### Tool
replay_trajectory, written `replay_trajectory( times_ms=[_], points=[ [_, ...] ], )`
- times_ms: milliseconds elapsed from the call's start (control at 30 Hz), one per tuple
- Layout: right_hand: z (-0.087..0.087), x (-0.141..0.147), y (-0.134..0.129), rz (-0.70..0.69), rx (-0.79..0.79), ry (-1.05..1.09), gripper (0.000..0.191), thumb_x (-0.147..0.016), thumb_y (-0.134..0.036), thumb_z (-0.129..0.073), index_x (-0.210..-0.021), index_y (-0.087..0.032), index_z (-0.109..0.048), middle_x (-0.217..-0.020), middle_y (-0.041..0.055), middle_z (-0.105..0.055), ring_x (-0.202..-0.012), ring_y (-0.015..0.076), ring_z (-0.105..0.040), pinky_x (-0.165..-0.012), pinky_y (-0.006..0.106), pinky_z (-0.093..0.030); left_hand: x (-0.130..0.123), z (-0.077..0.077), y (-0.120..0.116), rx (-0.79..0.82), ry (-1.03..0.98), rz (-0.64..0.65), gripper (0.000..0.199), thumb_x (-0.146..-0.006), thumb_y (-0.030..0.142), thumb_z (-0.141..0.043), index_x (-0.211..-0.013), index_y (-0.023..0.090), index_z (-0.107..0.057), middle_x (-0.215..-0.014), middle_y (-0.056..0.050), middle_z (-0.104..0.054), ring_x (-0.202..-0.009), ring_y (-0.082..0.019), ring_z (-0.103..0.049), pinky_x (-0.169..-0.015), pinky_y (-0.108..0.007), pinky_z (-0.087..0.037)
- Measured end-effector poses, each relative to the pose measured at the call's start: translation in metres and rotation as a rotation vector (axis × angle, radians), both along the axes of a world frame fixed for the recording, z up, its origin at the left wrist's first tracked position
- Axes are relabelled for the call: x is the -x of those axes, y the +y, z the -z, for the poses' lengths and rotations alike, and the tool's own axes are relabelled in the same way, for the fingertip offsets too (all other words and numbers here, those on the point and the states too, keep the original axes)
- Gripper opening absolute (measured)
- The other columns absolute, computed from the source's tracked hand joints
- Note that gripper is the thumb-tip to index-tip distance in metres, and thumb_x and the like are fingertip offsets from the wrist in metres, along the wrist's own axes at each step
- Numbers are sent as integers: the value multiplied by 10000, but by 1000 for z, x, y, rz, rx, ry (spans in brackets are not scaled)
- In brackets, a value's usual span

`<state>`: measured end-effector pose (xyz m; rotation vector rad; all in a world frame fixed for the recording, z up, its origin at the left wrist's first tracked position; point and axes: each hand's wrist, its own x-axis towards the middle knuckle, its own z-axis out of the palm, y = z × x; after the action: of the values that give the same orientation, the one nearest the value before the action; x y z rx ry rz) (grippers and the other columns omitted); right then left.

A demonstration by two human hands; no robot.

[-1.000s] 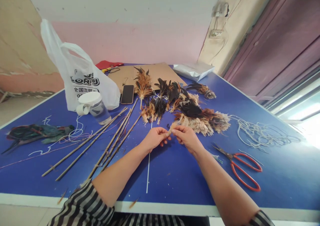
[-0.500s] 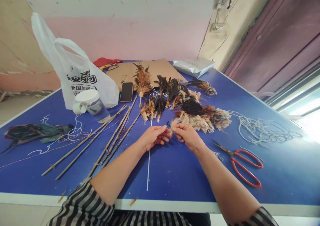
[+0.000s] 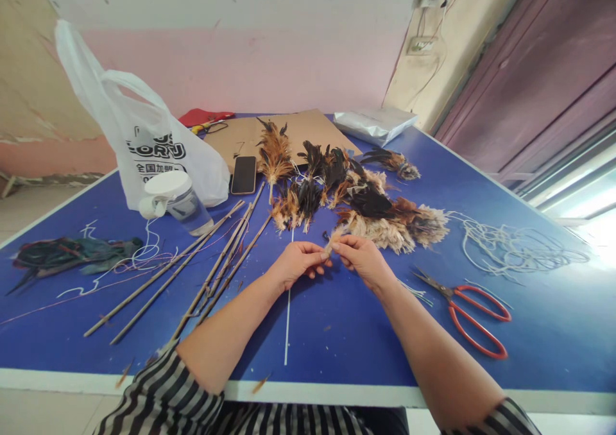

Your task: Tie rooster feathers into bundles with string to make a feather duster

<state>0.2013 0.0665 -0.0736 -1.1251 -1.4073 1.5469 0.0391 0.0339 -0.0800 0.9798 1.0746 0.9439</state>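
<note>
Both hands meet over the middle of the blue table [image 3: 356,345], with a small pale feather tuft [image 3: 334,239] between them. My left hand [image 3: 303,260] pinches the tuft's lower end between thumb and fingers. From the other side my right hand [image 3: 360,258] grips it with thumb and forefinger. Just beyond the hands lie black and brown feather bundles [image 3: 310,194] and a thick pile of cream and brown feathers [image 3: 385,226]. A brown feather bunch [image 3: 274,156] rests farther back.
Red-handled scissors [image 3: 455,297] lie at the right, near tangled white string [image 3: 510,249]. Thin sticks [image 3: 221,262] spread on the left. Behind them stand a lidded cup [image 3: 185,207] and a white plastic bag [image 3: 149,140]. A phone [image 3: 244,175], cardboard [image 3: 308,127] and silver packet [image 3: 375,124] lie at the back.
My left hand has closed in on the feather tuft, its fingers now pinching it. The tuft tilts more to the right, and my right hand keeps its grip.
</note>
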Motion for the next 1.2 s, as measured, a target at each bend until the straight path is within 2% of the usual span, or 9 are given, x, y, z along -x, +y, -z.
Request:
replay_trajectory(
  times_ms=[133,233,300,400,567,700,867,1067,1200],
  points=[
    [-4,-6,3,39,-33,-11,283,-657,-422,-647,-709,-154,-572,-429,-75,-412,-382,44,-321,-377,184,-223,9,-2,7,-48,-9,-206,273,-618,337,-695,-763,112,-643,-807,-78,-664,-535,-72,-551,-426,-162,-391],
    [-6,-11,4,-119,12,-106,266,-669,-411,-635,-680,-156,-560,-416,-75,-415,-365,37,-318,-365,173,-225,17,-8,10,-284,95,-340,225,-652,317,-670,-778,130,-658,-827,-73,-669,-598,-96,-579,-483,-190,-434],
    [-6,-13,3,-283,73,-171,256,-673,-396,-631,-667,-151,-557,-412,-72,-423,-352,32,-314,-356,168,-228,19,-14,8,-485,180,-304,161,-670,279,-660,-755,143,-667,-892,-77,-669,-698,-126,-608,-574,-225,-472],
    [-6,-13,0,-431,145,-188,240,-673,-365,-632,-648,-145,-538,-444,-61,-457,-348,25,-328,-345,161,-231,17,-22,0,-647,241,-110,97,-710,225,-625,-753,156,-678,-991,-85,-657,-905,-173,-603,-766,-282,-471],
    [-8,-11,-3,-522,192,-135,223,-671,-322,-632,-614,-128,-538,-483,-52,-460,-353,13,-326,-325,150,-188,14,-23,-4,-577,187,85,122,-725,223,-613,-776,132,-676,-933,-102,-673,-869,-180,-620,-796,-299,-467],
    [-8,-12,-2,-513,251,-69,202,-658,-296,-641,-614,-124,-543,-470,-50,-468,-335,8,-309,-313,146,-158,16,-16,0,-538,267,91,163,-716,253,-623,-799,125,-680,-811,-80,-676,-731,-147,-617,-691,-252,-474],
    [-6,-14,1,-447,321,40,199,-647,-291,-656,-627,-127,-544,-483,-42,-500,-324,4,-314,-310,141,-160,18,-8,3,-340,208,113,212,-683,309,-651,-786,124,-665,-672,-42,-655,-565,-108,-579,-564,-224,-467],
    [-6,-16,2,-477,326,75,196,-662,-292,-668,-700,-115,-593,-507,-38,-499,-337,3,-324,-316,145,-149,16,-9,2,-226,215,158,218,-668,302,-663,-764,106,-651,-630,-36,-641,-521,-92,-561,-541,-222,-472],
    [-6,-14,3,-402,325,164,217,-670,-318,-670,-674,-118,-586,-545,-25,-520,-361,4,-328,-338,153,-163,13,-10,2,-174,158,179,231,-672,315,-662,-745,98,-629,-624,-38,-631,-529,-96,-574,-529,-221,-473]
  ],
)
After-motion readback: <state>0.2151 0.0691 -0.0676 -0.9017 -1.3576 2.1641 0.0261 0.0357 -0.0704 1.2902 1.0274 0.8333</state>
